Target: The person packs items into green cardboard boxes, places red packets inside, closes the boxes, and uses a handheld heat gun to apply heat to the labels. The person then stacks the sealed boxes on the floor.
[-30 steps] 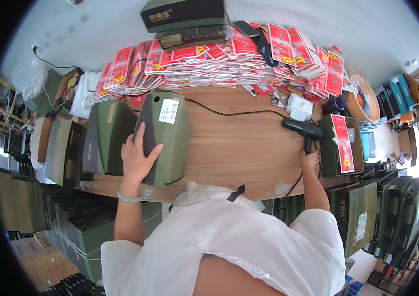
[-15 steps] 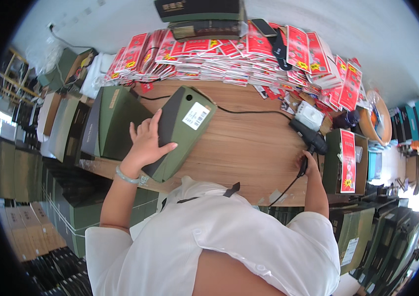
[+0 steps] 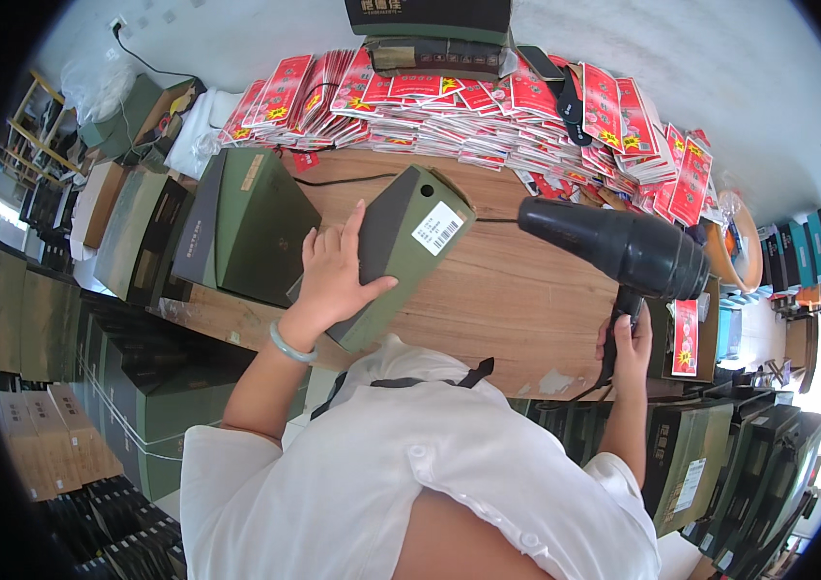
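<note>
Holding: the left hand [image 3: 338,275] lies fingers spread on a green box [image 3: 393,251], mid-frame on the wooden table [image 3: 517,300].
Right hand [image 3: 628,343]: clenched around the black hair dryer [image 3: 618,253], centre right.
Behind: red packets [image 3: 488,111], top.

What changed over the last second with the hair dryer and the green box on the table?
The right hand has raised the black hair dryer off the table's right edge, its nozzle now pointing left toward the green box. The left hand turned that box diagonal and keeps pressing on it. The red packet pile and the wooden table stayed put.
</note>
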`<state>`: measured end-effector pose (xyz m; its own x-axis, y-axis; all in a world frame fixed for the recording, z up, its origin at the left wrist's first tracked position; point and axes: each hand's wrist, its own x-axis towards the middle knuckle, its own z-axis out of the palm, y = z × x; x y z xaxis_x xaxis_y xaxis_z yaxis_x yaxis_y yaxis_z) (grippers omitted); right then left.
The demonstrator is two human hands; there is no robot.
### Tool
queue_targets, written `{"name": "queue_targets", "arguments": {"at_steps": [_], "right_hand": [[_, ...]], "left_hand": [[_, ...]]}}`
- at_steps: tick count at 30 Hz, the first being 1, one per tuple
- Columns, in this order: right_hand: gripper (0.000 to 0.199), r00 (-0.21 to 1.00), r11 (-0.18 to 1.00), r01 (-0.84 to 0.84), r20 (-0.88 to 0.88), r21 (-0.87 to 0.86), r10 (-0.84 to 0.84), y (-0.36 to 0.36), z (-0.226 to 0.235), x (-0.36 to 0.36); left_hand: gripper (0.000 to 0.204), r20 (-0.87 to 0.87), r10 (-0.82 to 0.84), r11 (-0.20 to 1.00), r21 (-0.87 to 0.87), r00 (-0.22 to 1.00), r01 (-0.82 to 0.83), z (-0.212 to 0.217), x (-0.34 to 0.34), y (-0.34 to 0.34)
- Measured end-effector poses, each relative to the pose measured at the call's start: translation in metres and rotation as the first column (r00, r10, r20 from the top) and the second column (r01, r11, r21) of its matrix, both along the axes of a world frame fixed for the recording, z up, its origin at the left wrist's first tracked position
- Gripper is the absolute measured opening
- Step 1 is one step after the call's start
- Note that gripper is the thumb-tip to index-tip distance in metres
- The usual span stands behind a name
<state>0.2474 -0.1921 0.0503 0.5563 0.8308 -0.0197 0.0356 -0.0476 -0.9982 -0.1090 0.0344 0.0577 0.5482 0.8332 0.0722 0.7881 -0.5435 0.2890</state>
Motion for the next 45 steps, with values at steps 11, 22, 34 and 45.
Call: {"name": "queue_targets", "arguments": {"at_steps": [11,22,34,45], "right_hand": [[0.056,0.853,0.938,-0.107,0.453,-0.331,0.257,0.029,0.084,-0.074],[0.055,0.673,0.927,-0.056,0.672,-0.37,0.309,0.063,0.094,-0.087],[0.055,0.64,0.947,-0.051,0.718,-0.316,0.274,0.069,0.086,-0.081],[0.055,0.679,0.969,-0.089,0.698,-0.23,0.228,0.054,0.074,-0.076]], "left_hand": [[0.119,0.088,-0.064,0.985,0.163,0.994,0.049,-0.013,-0.001,-0.004],[0.118,0.122,-0.088,0.979,0.194,0.989,0.063,-0.017,-0.006,0.003],[0.118,0.117,-0.087,0.976,0.211,0.989,0.061,-0.015,-0.004,0.001],[0.118,0.121,-0.081,0.984,0.17,0.989,0.06,-0.014,-0.004,0.0]]}}
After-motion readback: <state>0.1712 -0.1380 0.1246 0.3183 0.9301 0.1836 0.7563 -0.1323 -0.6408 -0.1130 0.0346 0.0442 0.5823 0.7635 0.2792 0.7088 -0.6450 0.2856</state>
